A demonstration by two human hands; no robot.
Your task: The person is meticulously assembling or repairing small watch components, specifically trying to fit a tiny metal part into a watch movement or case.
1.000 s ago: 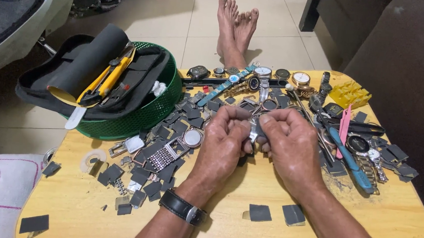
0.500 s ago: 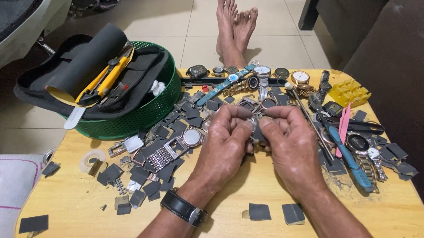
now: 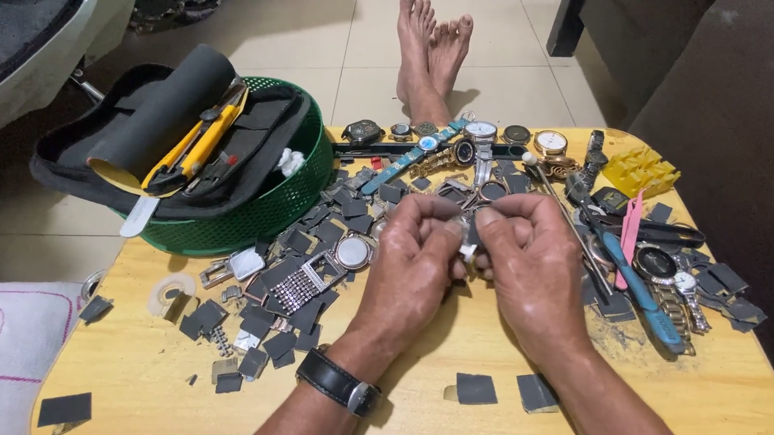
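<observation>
Dozens of dark grey squares [image 3: 313, 240] and loose watches [image 3: 479, 133] litter the wooden table [image 3: 737, 405], with a green basket [image 3: 269, 209] of tools at the left and a blue-handled tool [image 3: 645, 295] at the right. Above the clutter, the left hand [image 3: 415, 265] and right hand [image 3: 533, 264] meet, fingertips pinched together on a small metal piece [image 3: 467, 237], possibly a watch part.

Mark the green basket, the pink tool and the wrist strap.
green basket [image 3: 264, 223], head view, front mesh wall
pink tool [image 3: 630, 230], head view, mid shaft
black wrist strap [image 3: 332, 380], head view, band on left wrist
</observation>
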